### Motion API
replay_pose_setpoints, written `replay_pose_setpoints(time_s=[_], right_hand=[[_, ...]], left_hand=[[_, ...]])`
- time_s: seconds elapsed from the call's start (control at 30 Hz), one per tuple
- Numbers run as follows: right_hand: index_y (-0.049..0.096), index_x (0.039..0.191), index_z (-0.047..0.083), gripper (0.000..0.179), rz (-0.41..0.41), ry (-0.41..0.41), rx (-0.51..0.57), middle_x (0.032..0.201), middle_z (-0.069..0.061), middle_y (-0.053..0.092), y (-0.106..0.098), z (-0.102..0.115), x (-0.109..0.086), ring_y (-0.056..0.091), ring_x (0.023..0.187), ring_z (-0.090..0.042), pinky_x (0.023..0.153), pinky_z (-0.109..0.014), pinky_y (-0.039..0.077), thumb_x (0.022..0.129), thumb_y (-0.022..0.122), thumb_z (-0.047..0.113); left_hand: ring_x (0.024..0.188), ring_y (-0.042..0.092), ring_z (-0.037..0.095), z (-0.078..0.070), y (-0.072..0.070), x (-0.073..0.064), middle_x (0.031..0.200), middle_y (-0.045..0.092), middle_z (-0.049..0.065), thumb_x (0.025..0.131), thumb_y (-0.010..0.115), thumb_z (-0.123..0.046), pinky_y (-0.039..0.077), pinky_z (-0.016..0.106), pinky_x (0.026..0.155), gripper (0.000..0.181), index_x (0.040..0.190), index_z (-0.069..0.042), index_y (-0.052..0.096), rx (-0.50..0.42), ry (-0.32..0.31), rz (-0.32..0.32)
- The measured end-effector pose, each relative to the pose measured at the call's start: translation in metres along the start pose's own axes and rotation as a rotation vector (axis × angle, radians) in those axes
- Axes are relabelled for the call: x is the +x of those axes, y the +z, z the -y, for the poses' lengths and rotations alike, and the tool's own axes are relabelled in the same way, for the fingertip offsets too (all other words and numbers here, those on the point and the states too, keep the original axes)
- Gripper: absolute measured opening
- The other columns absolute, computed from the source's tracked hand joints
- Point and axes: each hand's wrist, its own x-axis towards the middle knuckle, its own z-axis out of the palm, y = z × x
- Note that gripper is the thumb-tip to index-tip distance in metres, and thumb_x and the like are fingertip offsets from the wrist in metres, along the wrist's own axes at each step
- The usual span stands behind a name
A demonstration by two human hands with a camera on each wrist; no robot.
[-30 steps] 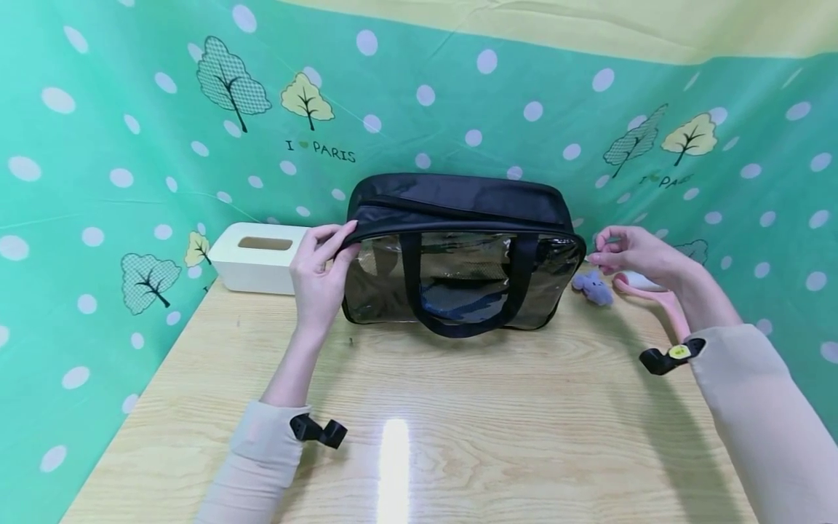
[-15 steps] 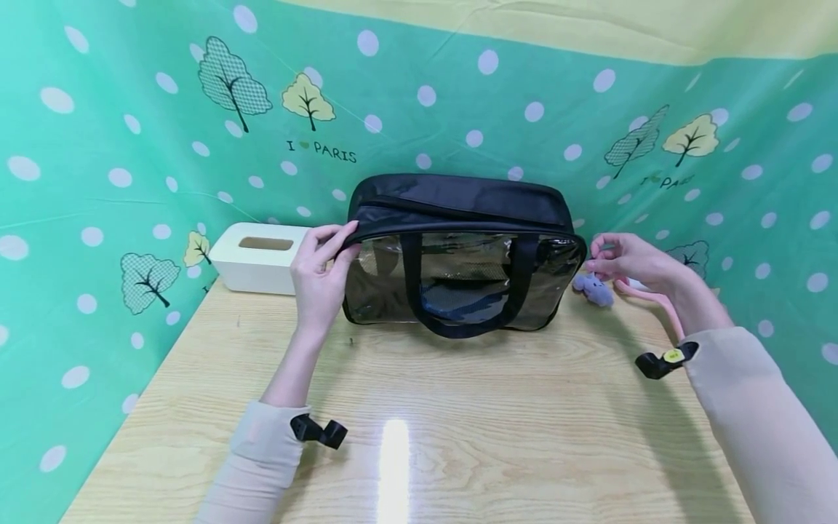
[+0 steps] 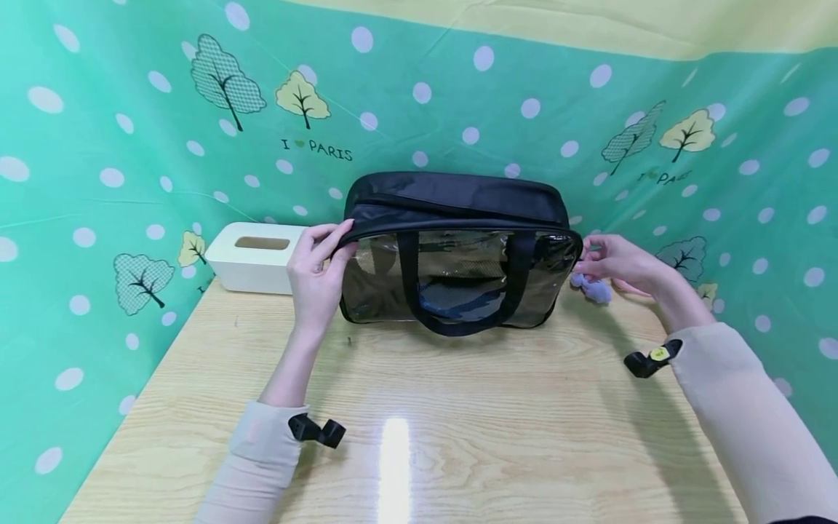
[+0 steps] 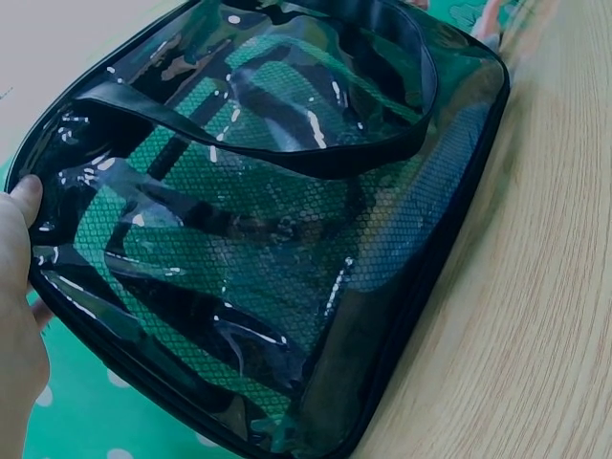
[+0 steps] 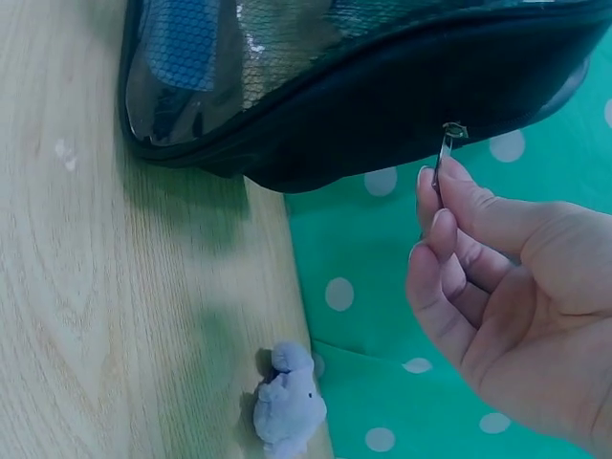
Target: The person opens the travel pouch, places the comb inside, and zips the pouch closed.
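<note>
A black bag (image 3: pixel 458 196) with a see-through front panel and a black strap handle stands upright at the back of the table. My left hand (image 3: pixel 316 273) grips its upper left corner, thumb in front, as the left wrist view also shows. At the bag's right end is my right hand (image 3: pixel 615 262). In the right wrist view, the right thumb and index finger pinch a metal zipper pull (image 5: pixel 442 164) on the bag's black side. Mesh and something blue (image 4: pixel 421 201) show through the clear panel.
A white tissue box (image 3: pixel 252 269) stands left of the bag. A small purple plush toy (image 3: pixel 596 290) lies below my right hand, with part of a pink object (image 3: pixel 631 288) behind it. A green dotted cloth (image 3: pixel 419 94) hangs behind the wooden table (image 3: pixel 497 422).
My right hand has moved left, up against the bag's right end, and covers more of the pink object. The left hand keeps its grip on the corner.
</note>
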Motion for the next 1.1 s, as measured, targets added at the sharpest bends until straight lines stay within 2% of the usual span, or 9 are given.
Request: replay_pose_setpoints(time_s=[0.27, 0.57, 0.83, 1.03, 1.1], right_hand=[[0.048, 0.107, 0.005, 0.016, -0.007, -0.008, -0.002, 0.084, 0.005, 0.066, 0.003, 0.0, -0.001, 0.066, 0.082, -0.01, 0.077, -0.028, 0.06, 0.101, 0.063, 0.006], [0.047, 0.097, 0.0, 0.015, -0.046, -0.034, 0.005, 0.077, 0.004, 0.066, 0.006, -0.001, -0.007, 0.069, 0.077, -0.01, 0.076, -0.027, 0.06, 0.101, 0.062, 0.003], [0.052, 0.109, 0.001, 0.011, -0.07, -0.051, -0.001, 0.08, 0.011, 0.071, 0.009, -0.001, -0.008, 0.069, 0.077, -0.008, 0.073, -0.025, 0.06, 0.103, 0.06, 0.006], [0.053, 0.117, -0.001, 0.021, -0.144, -0.046, -0.111, 0.086, 0.012, 0.07, 0.009, -0.001, -0.014, 0.069, 0.077, -0.008, 0.06, -0.025, 0.054, 0.103, 0.062, 0.012], [0.054, 0.12, -0.002, 0.024, -0.184, -0.068, -0.161, 0.09, 0.01, 0.071, 0.009, 0.001, -0.018, 0.069, 0.079, -0.006, 0.061, -0.024, 0.054, 0.104, 0.062, 0.013]], left_hand=[[0.105, 0.063, 0.018, -0.001, 0.0, 0.0, 0.113, 0.071, 0.017, 0.089, 0.076, 0.0, 0.048, 0.013, 0.082, 0.03, 0.118, -0.008, 0.078, 0.0, 0.002, 0.005], [0.105, 0.062, 0.013, -0.001, 0.003, 0.004, 0.115, 0.07, 0.017, 0.089, 0.076, 0.0, 0.048, 0.012, 0.08, 0.03, 0.119, -0.007, 0.078, -0.018, -0.008, 0.01], [0.106, 0.062, 0.013, 0.0, 0.0, 0.004, 0.114, 0.07, 0.018, 0.089, 0.077, 0.001, 0.049, 0.011, 0.082, 0.031, 0.119, -0.007, 0.078, 0.005, -0.011, 0.005], [0.106, 0.062, 0.013, 0.001, -0.005, 0.005, 0.117, 0.068, 0.019, 0.092, 0.076, -0.007, 0.05, 0.011, 0.082, 0.031, 0.123, -0.011, 0.076, 0.023, -0.001, 0.057], [0.106, 0.062, 0.014, 0.001, -0.007, 0.005, 0.118, 0.068, 0.019, 0.093, 0.075, -0.008, 0.049, 0.011, 0.082, 0.031, 0.124, -0.011, 0.076, 0.044, 0.011, 0.079]])
